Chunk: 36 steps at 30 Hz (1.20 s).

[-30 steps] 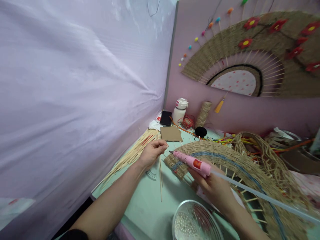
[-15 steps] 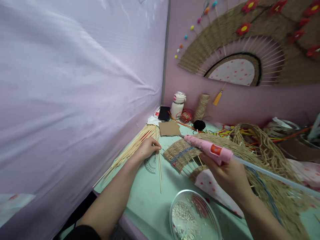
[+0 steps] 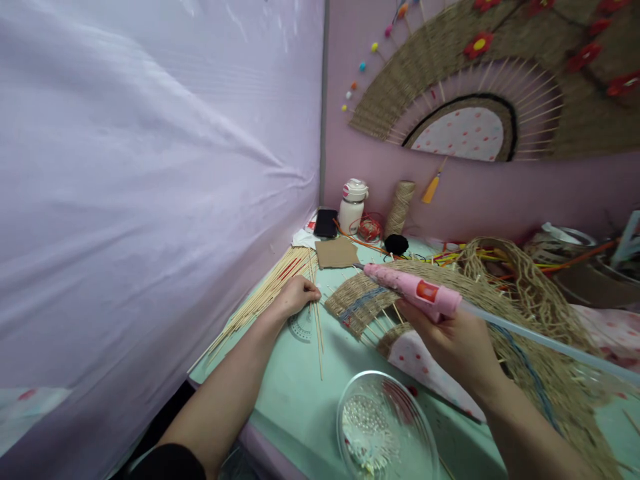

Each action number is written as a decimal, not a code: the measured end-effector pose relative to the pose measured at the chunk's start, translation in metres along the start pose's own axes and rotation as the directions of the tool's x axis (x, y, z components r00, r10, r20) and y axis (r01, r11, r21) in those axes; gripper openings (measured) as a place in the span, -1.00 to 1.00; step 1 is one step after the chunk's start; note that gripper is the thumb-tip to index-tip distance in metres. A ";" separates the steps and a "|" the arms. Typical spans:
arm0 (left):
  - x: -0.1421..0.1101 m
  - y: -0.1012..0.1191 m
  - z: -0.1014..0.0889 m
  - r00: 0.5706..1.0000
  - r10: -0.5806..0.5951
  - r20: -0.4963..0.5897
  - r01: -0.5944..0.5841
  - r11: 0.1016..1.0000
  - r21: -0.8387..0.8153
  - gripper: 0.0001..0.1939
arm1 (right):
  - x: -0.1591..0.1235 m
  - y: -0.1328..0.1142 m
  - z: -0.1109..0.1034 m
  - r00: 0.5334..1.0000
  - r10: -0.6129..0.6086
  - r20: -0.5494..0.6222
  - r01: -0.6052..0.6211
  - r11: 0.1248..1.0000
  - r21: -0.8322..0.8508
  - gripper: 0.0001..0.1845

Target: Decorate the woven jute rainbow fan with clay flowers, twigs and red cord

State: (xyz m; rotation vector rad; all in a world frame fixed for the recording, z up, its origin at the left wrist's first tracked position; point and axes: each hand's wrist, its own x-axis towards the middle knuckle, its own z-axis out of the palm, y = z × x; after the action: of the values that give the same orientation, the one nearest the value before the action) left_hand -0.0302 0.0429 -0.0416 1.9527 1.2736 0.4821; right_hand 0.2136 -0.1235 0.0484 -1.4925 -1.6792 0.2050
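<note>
Over woven fan [image 3: 359, 305], gripping illegibly red-labelled glue gun [image 3: 410, 285] in right hand [image 3: 459, 339]; pinching with left hand [image 3: 299, 294], unclear on what.

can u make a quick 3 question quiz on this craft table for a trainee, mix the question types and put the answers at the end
1. Multiple choice: what does the right hand hold?
A) scissors
B) a pink glue gun
C) a paintbrush

2. True or false: as the picture shows it, the white bottle stands to the left of the twine spool.

3. Fill in the blank: the clear round bowl holds many small, pearl-like ____.

Key: 1. B; 2. true; 3. beads
</note>
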 end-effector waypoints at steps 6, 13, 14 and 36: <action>0.000 -0.001 0.001 1.000 -0.017 0.003 0.018 1.000 -0.010 -0.81 | -0.001 0.003 0.002 0.995 -0.049 -0.083 0.047 0.999 -0.025 -0.74; -0.001 0.001 0.001 0.999 -0.033 0.000 0.033 0.999 -0.013 -0.79 | -0.002 0.005 0.003 0.996 -0.036 -0.079 0.033 0.999 -0.041 -0.73; -0.002 0.002 0.001 0.999 -0.034 -0.002 0.034 0.999 -0.014 -0.79 | -0.002 0.005 0.003 0.998 -0.027 -0.065 0.024 0.999 -0.039 -0.73; -0.001 0.001 0.000 1.000 -0.001 0.002 0.001 1.000 0.000 -0.76 | 0.002 -0.001 0.000 0.999 -0.031 0.035 0.029 0.998 0.057 -0.67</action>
State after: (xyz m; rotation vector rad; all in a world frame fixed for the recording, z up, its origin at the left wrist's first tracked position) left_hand -0.0301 0.0416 -0.0404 1.9518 1.2733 0.4795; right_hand 0.2129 -0.1225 0.0501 -1.4287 -1.7091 0.2623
